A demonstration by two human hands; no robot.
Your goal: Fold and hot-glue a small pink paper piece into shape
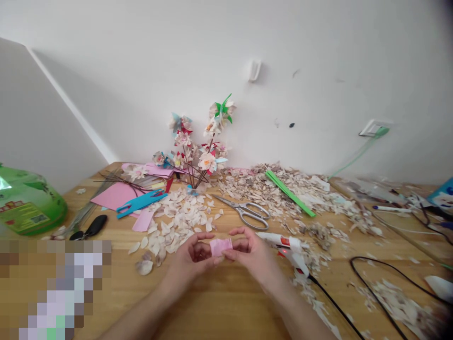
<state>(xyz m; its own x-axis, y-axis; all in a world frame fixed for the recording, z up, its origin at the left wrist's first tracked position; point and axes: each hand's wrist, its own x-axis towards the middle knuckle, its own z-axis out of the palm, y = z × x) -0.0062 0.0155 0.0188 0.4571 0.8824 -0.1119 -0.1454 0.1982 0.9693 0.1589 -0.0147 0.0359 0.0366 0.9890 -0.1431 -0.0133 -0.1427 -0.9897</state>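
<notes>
Between both hands, low over the wooden table, is a small piece of pink paper. My left hand pinches its left end, and my right hand pinches the right end, with the thumbs close together at the lower edge. Loose pale petals lie just beyond my left hand. Silver scissors rest with closed blades past the fingertips. A white glue gun with a lit red light lies to the right of my right hand.
Handmade flowers stand at the back by the wall. Pink sheets, blue strips and a green strip lie around. A green bottle is at left. A black cord runs along the right.
</notes>
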